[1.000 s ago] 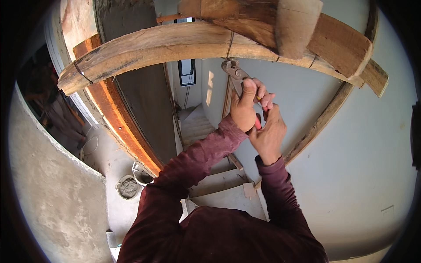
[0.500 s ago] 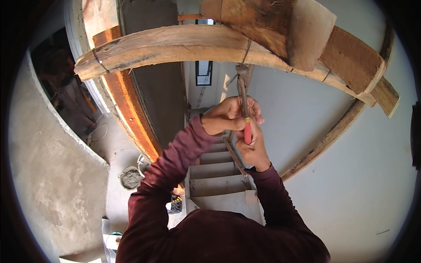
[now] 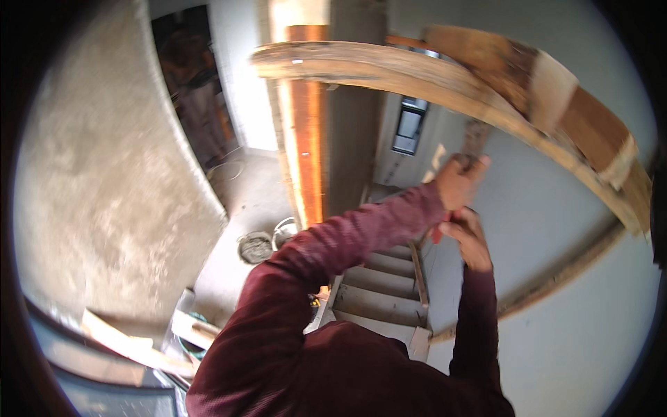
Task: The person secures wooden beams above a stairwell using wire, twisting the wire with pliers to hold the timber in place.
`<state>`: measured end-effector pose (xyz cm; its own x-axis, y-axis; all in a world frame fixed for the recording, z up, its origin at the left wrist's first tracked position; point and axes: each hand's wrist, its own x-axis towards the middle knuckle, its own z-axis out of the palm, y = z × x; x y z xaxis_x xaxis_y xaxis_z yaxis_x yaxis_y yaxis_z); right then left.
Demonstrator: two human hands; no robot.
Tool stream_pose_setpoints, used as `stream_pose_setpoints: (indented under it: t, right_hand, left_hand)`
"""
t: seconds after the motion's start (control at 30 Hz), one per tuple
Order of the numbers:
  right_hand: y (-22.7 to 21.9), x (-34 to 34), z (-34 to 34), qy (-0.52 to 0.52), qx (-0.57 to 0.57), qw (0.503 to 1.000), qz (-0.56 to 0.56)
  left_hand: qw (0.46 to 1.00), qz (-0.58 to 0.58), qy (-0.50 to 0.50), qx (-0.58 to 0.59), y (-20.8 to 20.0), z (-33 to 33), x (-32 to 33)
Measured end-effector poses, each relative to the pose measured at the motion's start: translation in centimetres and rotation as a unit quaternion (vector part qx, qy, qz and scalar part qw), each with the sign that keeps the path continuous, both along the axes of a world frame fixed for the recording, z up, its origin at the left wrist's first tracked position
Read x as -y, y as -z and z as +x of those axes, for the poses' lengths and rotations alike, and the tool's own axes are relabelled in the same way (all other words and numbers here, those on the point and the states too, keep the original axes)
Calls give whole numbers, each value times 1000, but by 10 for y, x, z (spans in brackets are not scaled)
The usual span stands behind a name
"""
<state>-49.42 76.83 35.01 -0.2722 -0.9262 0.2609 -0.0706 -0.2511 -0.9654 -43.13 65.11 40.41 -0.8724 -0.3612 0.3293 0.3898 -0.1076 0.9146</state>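
My right hand [image 3: 471, 236] is closed around the red handle [image 3: 438, 233] of a hand tool. Its upper part is hidden behind my left hand, so I cannot tell its kind here. Just above it is my left hand [image 3: 457, 184], blurred by motion, its grip unclear. Beyond the hands a short brown wooden piece [image 3: 476, 135] hangs below a curved timber beam [image 3: 375, 66]. Rough wooden blocks [image 3: 556, 90] sit along the beam's right part.
Concrete stairs [image 3: 382, 288] descend below my arms. An orange-brown wooden post [image 3: 304, 139] stands left of centre. Beyond a rough plastered wall [image 3: 104, 174], another person [image 3: 198, 97] stands in a doorway. A bucket of wet mortar [image 3: 255, 247] rests on the floor.
The whole view has swung, so the beam, stairs and post sit farther right. My left hand has moved up the tool, hiding its metal shaft. The right hand still grips the red handle.
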Motion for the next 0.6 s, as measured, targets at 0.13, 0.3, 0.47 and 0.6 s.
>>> stream_pose_setpoints:
  t: [0.13,0.3,0.47,0.6]
  right_hand:
    - [9,-2,45,387,-319,848,-175]
    - [13,3,30,377,-273,880,-99]
    - [17,11,31,-214,184,959,-35]
    - [30,26,14,-521,350,778,-35]
  left_hand:
    - [988,7,-151,-17,16,-43,-17]
    - [975,-60,-215,-6,-13,-3,-37]
    - [999,2,40,-21,3,41,-5]
    - [984,70,159,49,-36,41,-20]
